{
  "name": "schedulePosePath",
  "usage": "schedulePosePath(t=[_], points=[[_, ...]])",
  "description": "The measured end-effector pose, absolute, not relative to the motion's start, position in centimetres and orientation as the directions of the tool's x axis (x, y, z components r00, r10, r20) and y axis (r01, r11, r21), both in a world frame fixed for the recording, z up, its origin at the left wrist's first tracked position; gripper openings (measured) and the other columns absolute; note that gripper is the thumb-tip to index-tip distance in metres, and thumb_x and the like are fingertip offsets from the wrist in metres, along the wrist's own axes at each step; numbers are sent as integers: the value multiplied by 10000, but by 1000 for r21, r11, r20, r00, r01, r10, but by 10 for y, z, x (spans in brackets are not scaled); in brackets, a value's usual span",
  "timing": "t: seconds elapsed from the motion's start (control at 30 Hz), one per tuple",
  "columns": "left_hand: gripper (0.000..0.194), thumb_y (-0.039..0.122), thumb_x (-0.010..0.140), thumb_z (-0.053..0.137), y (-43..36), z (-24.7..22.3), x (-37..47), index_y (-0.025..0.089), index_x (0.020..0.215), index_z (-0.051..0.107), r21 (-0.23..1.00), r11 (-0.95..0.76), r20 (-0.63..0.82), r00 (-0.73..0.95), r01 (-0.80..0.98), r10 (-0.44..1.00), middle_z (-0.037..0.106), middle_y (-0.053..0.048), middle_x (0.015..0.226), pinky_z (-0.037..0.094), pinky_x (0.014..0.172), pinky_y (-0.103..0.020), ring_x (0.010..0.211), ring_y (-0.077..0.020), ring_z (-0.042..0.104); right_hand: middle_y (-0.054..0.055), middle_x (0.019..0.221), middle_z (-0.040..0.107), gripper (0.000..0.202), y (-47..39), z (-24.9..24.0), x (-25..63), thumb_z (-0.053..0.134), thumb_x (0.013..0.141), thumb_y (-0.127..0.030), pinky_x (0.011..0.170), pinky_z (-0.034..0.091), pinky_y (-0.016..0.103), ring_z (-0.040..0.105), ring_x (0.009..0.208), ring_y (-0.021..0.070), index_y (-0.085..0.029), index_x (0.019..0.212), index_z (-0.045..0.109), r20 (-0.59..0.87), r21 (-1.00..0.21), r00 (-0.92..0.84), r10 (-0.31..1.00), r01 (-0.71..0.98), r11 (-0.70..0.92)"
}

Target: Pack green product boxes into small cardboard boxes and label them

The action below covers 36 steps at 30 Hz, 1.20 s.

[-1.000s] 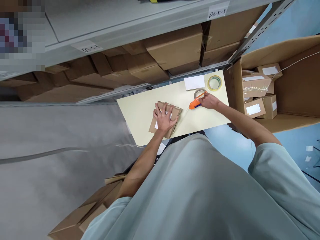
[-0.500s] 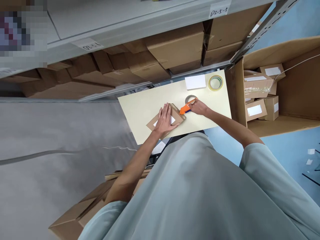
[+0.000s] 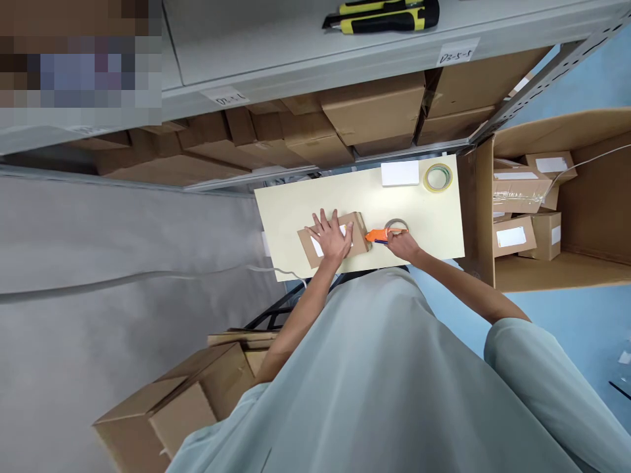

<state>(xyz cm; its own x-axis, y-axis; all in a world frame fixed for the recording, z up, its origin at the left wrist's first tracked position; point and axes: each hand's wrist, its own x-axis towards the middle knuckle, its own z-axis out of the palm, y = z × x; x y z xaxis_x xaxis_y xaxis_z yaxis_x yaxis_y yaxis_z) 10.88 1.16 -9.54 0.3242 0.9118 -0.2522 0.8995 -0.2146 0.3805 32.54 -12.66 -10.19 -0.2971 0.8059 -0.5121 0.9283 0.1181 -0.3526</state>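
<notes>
A small brown cardboard box (image 3: 359, 240) with a white label lies on the cream table (image 3: 290, 203). My left hand (image 3: 332, 238) presses on its top with the fingers spread, covering part of the label. My right hand (image 3: 403, 246) is closed round an orange tape dispenser (image 3: 377, 235) that carries a roll of tape. The dispenser's tip is at the right end of the box; whether they touch is hard to tell.
A white stack of labels (image 3: 399, 173) and a yellow tape roll (image 3: 438, 178) sit at the table's back right. A large open carton (image 3: 486, 217) with small boxes stands at the right. Shelving (image 3: 305, 72) holds boxes and cutters (image 3: 384, 20).
The box has turned to lie straighter along the table. My left fingers have spread wider on it. My right hand has levelled the dispenser at the box's right end. The camera view has shifted.
</notes>
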Motion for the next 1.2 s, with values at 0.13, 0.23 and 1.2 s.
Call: schedulePosePath(t=[0.13, 0.23, 1.2], points=[[653, 629, 1071, 529, 22, -95, 99, 212, 1554, 671, 380, -446, -239, 552, 810, 799, 466, -210, 1799, -78, 1403, -759, 1774, -438, 222, 324, 1065, 803, 483, -136, -103, 322, 401, 1121, -228, 851, 542, 483, 768, 822, 349, 69, 1403, 658, -587, -283, -260, 767, 953, 107], [585, 606, 1057, 560, 25, -96, 96, 221, 1467, 719, 381, -498, -243, 604, 779, 759, 577, -207, 1697, -99, 1415, -730, 1729, -431, 324, 297, 1036, 808, 466, -134, -99, 331, 382, 1089, -134, 909, 515, 477, 776, 846, 334, 78, 1419, 633, -582, -245, -298, 757, 951, 187], [1075, 779, 981, 633, 6, -86, 104, 121, 1783, 352, 360, -369, -334, 488, 857, 806, 239, -275, 1888, -53, 1401, -779, 1794, -501, 21, 329, 1270, 767, 470, -86, -83, 376, 390, 1135, -176, 1008, 486, 520, 785, 1055, 368, 76, 1462, 616, -638, -164, -262, 724, 965, 205]])
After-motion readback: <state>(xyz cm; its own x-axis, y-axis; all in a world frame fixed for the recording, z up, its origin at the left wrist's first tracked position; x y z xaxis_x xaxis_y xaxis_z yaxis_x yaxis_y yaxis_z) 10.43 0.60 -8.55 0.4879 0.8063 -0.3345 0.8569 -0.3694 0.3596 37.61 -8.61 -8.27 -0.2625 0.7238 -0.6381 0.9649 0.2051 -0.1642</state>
